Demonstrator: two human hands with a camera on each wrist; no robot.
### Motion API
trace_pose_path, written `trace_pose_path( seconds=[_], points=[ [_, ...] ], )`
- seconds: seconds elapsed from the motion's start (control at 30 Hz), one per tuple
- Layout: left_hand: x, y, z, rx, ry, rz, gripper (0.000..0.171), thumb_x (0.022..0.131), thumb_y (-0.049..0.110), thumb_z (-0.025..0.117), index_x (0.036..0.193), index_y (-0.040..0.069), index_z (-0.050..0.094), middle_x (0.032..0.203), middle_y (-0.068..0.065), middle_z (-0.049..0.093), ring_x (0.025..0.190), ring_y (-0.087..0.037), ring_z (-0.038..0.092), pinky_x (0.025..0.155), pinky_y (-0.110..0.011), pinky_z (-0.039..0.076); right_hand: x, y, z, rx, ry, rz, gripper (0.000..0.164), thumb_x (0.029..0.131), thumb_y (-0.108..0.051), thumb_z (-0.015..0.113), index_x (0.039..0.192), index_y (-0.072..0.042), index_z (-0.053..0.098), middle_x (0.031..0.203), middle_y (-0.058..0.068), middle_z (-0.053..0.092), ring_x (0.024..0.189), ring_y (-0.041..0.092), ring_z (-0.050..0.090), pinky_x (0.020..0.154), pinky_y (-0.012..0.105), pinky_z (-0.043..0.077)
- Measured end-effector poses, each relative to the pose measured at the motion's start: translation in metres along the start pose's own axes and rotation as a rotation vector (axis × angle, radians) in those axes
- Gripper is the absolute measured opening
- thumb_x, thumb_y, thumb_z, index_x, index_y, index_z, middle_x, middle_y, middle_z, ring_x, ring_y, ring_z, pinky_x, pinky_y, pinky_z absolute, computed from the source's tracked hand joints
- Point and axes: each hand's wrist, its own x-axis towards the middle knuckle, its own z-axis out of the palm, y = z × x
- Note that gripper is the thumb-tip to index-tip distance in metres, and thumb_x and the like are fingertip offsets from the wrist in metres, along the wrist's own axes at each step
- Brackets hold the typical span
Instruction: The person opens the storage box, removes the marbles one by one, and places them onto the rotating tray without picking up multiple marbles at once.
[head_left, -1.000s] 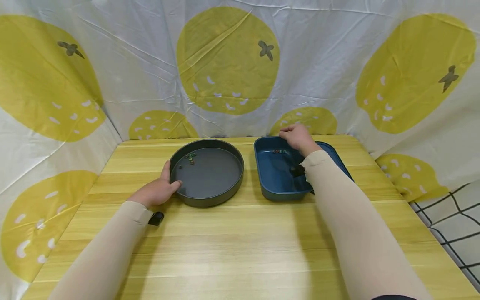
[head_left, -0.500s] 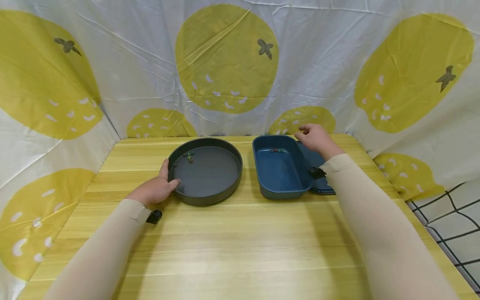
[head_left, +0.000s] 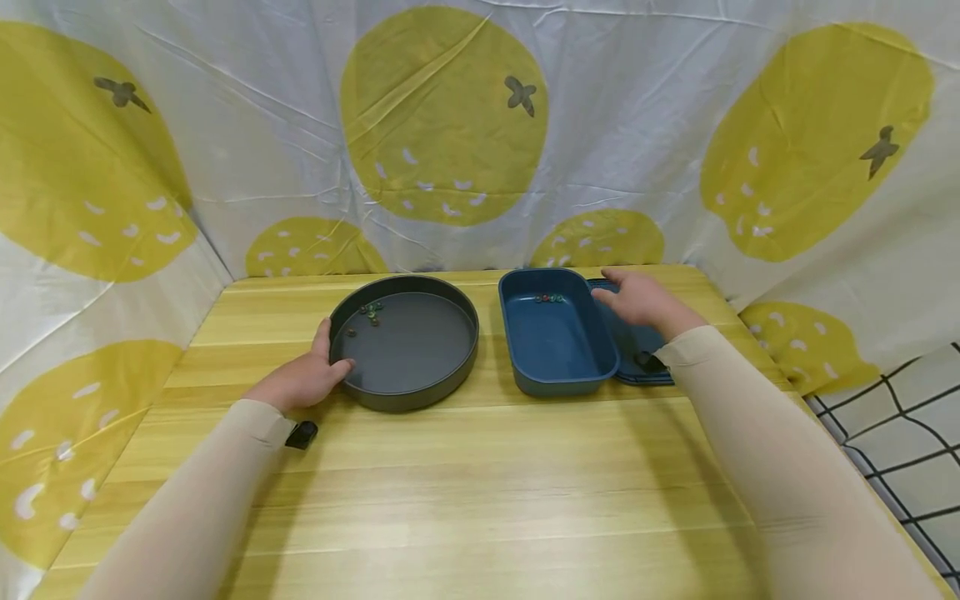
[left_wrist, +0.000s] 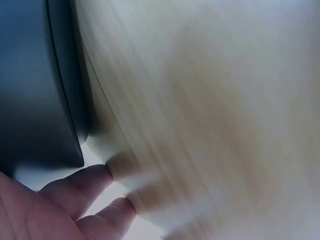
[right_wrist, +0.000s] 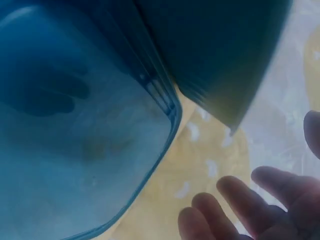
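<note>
My left hand [head_left: 303,379] rests at the near left side of a round dark grey pan [head_left: 408,350], thumb by the rim and fingers loosely extended. In the left wrist view, fingertips reach beside the pan's dark wall [left_wrist: 35,100]. Several small shiny marbles [head_left: 372,313] lie at the pan's far left, one apart nearer the wall. My right hand [head_left: 647,300], holding nothing, hovers over a flat blue lid [head_left: 633,342]. Its fingers are spread in the right wrist view, beside the blue rectangular pan [right_wrist: 220,55]. Several marbles [head_left: 550,298] sit in a row inside that pan [head_left: 558,346].
Both pans stand toward the back of a wooden table [head_left: 450,483]. Behind them hangs a white curtain [head_left: 637,108] printed with yellow fruit. A black wire grid [head_left: 915,450] stands past the table's right edge.
My right hand has moved right, from over the blue pan to over the lid, and its fingers have spread. The lone marble shifts slightly near the round pan's wall. My left hand stays put.
</note>
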Motion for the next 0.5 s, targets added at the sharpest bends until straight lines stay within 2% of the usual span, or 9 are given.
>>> trace_pose_path(
  seconds=[0.23,0.37,0.5],
  points=[
    [0.0,0.001,0.0,0.002,0.0,-0.003,0.1,0.111,0.055,0.037,0.159,0.005,-0.036,0.167,-0.041,0.014,0.149,-0.056,0.038,0.119,-0.067,0.035,-0.019,-0.004,0.024,-0.068,-0.102,-0.055,0.075,0.116,-0.038,0.039,0.166,0.006,0.006,0.171,0.034,0.015,0.157,0.052,0.019,0.126,0.065,0.022],
    [-0.001,0.0,0.001,-0.006,0.007,-0.007,0.1,0.11,0.055,0.038,0.16,0.005,-0.034,0.168,-0.04,0.012,0.149,-0.057,0.037,0.119,-0.067,0.034,-0.03,-0.004,0.036,-0.068,-0.147,-0.055,0.088,0.113,-0.049,0.041,0.166,0.006,-0.003,0.172,0.033,0.006,0.158,0.054,0.011,0.127,0.066,0.016],
    [-0.001,-0.001,0.002,-0.026,0.024,-0.014,0.101,0.11,0.057,0.038,0.161,0.007,-0.032,0.168,-0.04,0.015,0.148,-0.056,0.039,0.119,-0.067,0.035,-0.035,-0.001,0.047,-0.066,-0.168,-0.039,0.105,0.108,-0.064,0.042,0.165,0.002,-0.016,0.173,0.033,0.005,0.156,0.056,0.017,0.125,0.068,0.022]
  ],
)
